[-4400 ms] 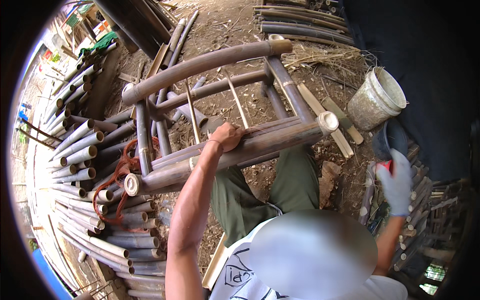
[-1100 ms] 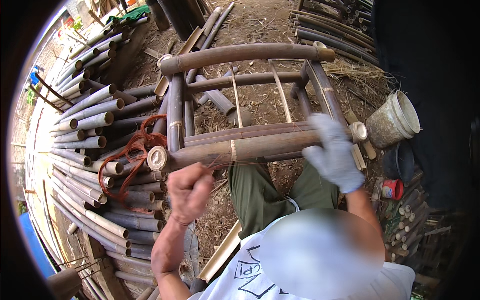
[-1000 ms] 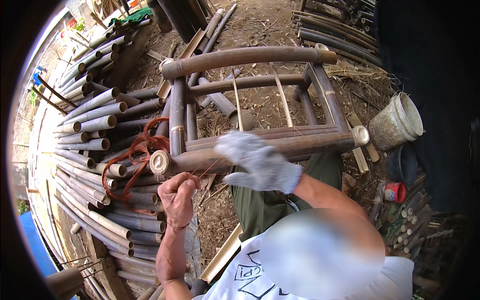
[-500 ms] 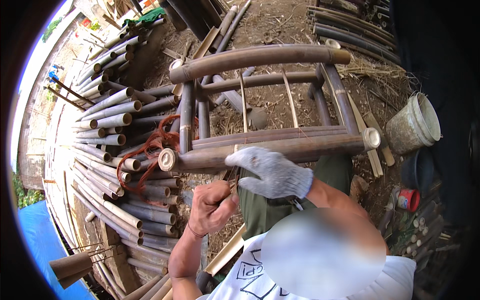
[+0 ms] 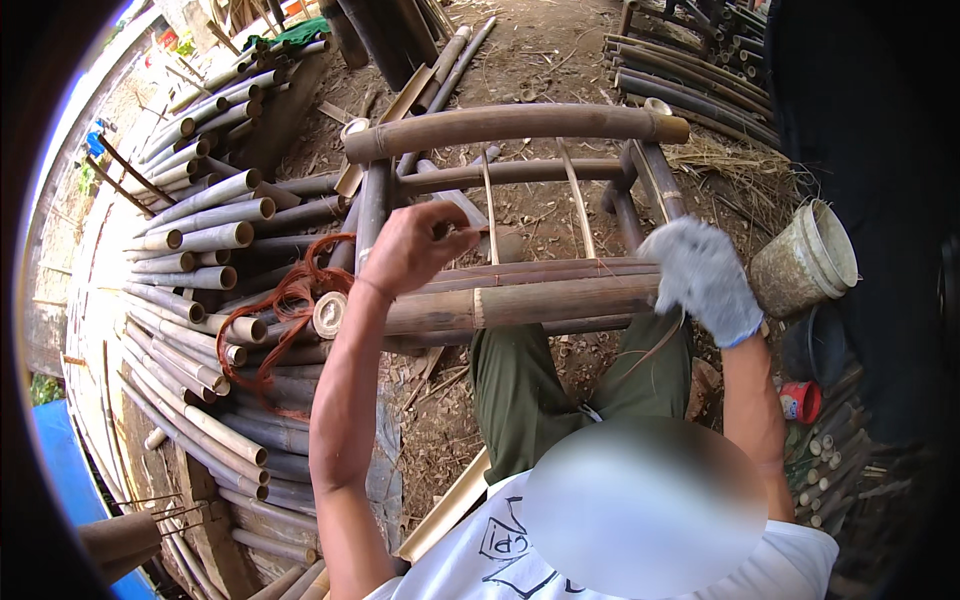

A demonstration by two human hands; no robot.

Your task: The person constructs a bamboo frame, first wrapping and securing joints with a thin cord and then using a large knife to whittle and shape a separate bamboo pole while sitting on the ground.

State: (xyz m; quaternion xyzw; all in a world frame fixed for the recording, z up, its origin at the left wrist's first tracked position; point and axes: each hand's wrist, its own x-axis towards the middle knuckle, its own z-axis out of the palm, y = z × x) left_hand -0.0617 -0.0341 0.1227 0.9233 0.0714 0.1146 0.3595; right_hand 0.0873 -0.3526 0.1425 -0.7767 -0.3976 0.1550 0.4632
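Observation:
A bamboo frame (image 5: 560,300) with dark poles and thin upright slats stands across my knees. My bare left hand (image 5: 420,245) is raised over its near left corner, thumb and fingers pinched. A short reddish strand (image 5: 484,230) shows at those fingertips. My right hand (image 5: 703,280), in a grey knit glove, is at the right end of the near pole, its fingers curled and smeared by motion. From beside the glove a thin brown strand (image 5: 652,350) hangs over my right thigh. How the glove grips it is partly hidden.
A loose bundle of reddish strands (image 5: 285,315) lies on stacked bamboo poles (image 5: 215,235) to the left. At the right stand a dirty white bucket (image 5: 805,255), a dark basin (image 5: 815,343) and a red container (image 5: 800,402). More poles (image 5: 700,85) are piled far right.
My hands have moved apart from the near pole's middle. The left has gone up over the frame, the gloved right out to the pole's right end, where a thin strand now hangs.

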